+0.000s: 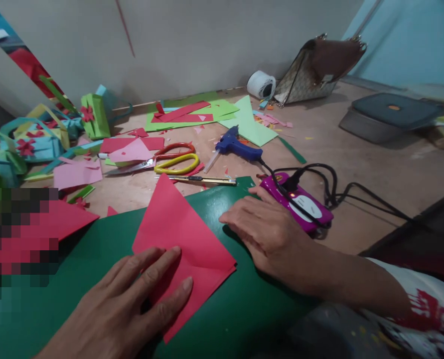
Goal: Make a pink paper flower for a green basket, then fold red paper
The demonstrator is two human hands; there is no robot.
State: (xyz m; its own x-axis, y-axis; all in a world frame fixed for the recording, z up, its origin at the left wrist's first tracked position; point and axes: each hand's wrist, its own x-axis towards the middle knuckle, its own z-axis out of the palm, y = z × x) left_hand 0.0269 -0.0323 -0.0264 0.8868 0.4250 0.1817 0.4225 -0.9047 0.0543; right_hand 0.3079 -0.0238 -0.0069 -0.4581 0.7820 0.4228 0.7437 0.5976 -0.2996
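Note:
A folded red paper (186, 239) lies on the green mat (105, 249), its layered edges showing at the right corner. My left hand (132, 294) rests on its lower left part with the fingers spread, pressing it flat. To the right of the paper and apart from it, my right hand (266, 232) hovers over or rests on the mat near the purple power strip (300, 204). Its fingers are bent and partly bunched, and whether anything is between them cannot be made out. A cutter knife (197, 179) lies just beyond the mat.
Beyond the mat are scissors (150, 162), a blue glue gun (236, 144) with its black cord, and paper scraps. Small paper bags (96, 117) stand at the left. A tape roll (261, 85), a handbag (315, 70) and a lidded container (389, 117) sit farther back.

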